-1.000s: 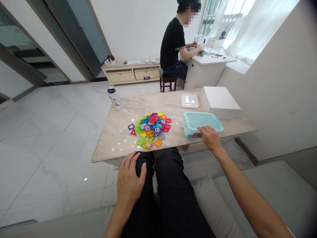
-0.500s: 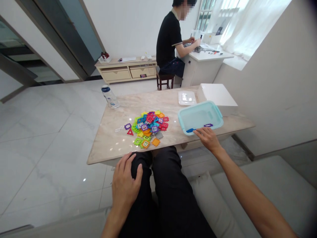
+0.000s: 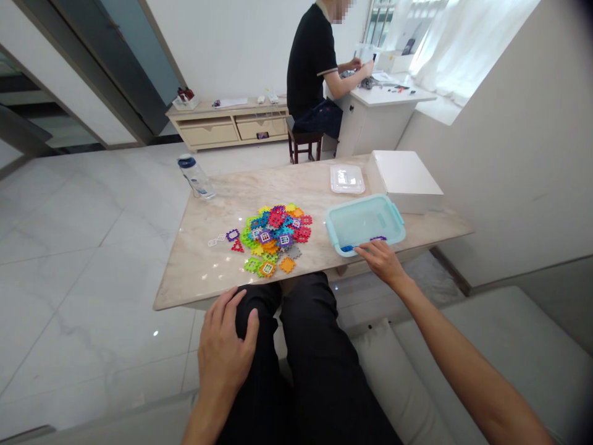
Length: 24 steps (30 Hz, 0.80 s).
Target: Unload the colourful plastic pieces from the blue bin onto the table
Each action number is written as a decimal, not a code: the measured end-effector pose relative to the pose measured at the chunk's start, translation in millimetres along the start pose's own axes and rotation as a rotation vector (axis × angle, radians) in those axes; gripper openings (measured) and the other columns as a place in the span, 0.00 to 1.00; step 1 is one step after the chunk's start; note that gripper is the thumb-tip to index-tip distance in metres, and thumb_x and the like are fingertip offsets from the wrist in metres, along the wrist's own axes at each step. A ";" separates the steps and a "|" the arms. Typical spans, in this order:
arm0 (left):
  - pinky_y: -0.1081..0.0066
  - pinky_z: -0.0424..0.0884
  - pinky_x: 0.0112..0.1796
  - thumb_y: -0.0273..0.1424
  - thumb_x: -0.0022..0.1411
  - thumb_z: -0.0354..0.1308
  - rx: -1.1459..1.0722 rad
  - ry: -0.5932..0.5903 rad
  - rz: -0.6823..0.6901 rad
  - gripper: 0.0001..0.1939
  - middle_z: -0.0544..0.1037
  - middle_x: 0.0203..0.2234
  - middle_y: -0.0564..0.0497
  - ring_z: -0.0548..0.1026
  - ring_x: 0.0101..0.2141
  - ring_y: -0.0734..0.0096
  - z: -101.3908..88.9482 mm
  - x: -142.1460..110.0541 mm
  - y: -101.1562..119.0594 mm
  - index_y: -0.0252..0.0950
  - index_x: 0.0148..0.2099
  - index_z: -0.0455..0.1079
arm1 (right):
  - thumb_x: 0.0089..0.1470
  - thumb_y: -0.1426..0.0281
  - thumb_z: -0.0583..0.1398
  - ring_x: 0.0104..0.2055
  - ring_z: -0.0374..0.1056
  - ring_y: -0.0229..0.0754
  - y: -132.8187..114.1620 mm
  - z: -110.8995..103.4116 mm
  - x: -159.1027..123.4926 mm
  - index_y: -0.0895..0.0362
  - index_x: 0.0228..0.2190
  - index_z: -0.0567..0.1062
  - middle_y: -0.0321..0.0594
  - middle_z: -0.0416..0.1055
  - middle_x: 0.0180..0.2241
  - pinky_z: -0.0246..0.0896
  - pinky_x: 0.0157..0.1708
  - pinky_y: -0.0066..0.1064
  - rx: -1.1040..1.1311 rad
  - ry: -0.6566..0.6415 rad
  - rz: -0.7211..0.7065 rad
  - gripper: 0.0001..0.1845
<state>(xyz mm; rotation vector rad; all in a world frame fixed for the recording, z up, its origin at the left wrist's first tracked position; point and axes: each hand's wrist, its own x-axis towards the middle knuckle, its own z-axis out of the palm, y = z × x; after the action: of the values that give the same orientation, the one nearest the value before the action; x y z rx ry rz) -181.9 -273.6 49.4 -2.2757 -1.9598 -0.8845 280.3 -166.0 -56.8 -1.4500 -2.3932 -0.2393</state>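
My right hand [image 3: 382,259] grips the near rim of a teal plastic box [image 3: 364,219], which is tipped towards me so its inside shows. A blue piece [image 3: 346,248] and a purple piece [image 3: 377,238] lie against that near rim, just beside my fingers. A pile of colourful interlocking plastic tiles [image 3: 273,235] sits mid-table, to the left of the box. My left hand [image 3: 225,349] rests flat on my left knee with the fingers spread, holding nothing.
The marble table [image 3: 204,272] also carries a water bottle [image 3: 194,177] at its far left, a clear lid [image 3: 347,178] and a white box [image 3: 404,179] at the back right. Another person [image 3: 310,68] sits at a white desk beyond. I sit on a pale sofa [image 3: 486,346].
My right hand has tipped the teal box towards me and drawn it slightly left, so two pieces inside now show. My left hand stays on my knee.
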 end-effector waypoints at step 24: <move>0.44 0.73 0.64 0.34 0.75 0.59 -0.044 0.028 -0.010 0.21 0.76 0.65 0.40 0.72 0.67 0.44 -6.8 -19.7 -15.1 0.39 0.67 0.71 | 0.59 0.61 0.69 0.49 0.81 0.61 13.3 -17.6 154.8 0.63 0.34 0.87 0.63 0.85 0.42 0.71 0.51 0.43 0.045 -0.846 0.593 0.16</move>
<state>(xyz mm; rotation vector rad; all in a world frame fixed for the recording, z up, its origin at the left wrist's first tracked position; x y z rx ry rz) -199.5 -290.6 41.7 -2.2658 -1.9617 -0.9648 229.4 -37.1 15.5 -2.4967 -2.2998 0.6955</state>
